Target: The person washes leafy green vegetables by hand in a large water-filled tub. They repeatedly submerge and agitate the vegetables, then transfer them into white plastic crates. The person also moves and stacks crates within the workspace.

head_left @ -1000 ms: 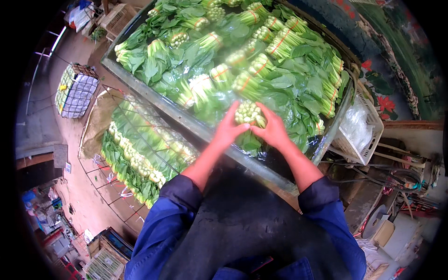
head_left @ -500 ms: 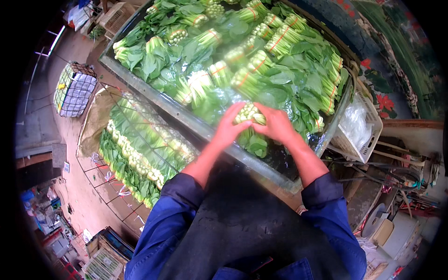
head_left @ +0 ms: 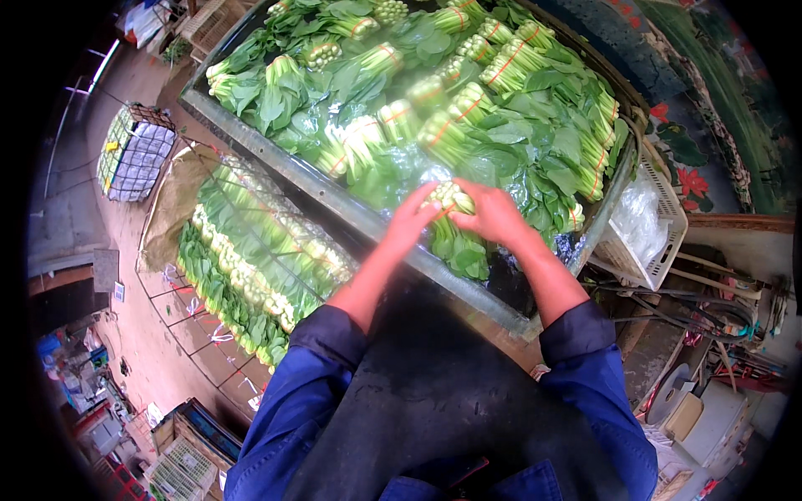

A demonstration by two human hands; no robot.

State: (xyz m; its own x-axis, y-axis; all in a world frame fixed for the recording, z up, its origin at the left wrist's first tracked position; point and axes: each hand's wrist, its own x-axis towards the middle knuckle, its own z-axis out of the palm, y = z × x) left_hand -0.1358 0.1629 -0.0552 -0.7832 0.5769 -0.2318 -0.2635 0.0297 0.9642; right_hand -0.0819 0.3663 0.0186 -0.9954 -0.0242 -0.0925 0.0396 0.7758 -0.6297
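Note:
Both hands are closed round one bunch of bok choy (head_left: 451, 198) at the near side of a water-filled trough (head_left: 288, 165). Its pale cut ends face up toward me, and its green leaves hang down at the water. My left hand (head_left: 407, 222) grips the left side, fingertips partly hidden behind the stems. My right hand (head_left: 496, 217) holds the right side, its thumb across the front. Just beyond, splashing water (head_left: 409, 164) blurs the surface. Many other bunches float there, several tied with red bands, such as a banded bunch (head_left: 447, 134).
Left of the trough, a wire-frame crate (head_left: 196, 359) holds rows of greens (head_left: 242, 271). Farther left stands a wire basket (head_left: 138, 159) with a pale wrapped load. At right, a white plastic crate (head_left: 666, 242) with clear plastic sits beside hoses (head_left: 710, 313) and a painted wall (head_left: 718, 108).
The bunch has turned slightly between my hands, its leaves swinging a little to the right. My left thumb has shifted from the front of the stems toward their left side.

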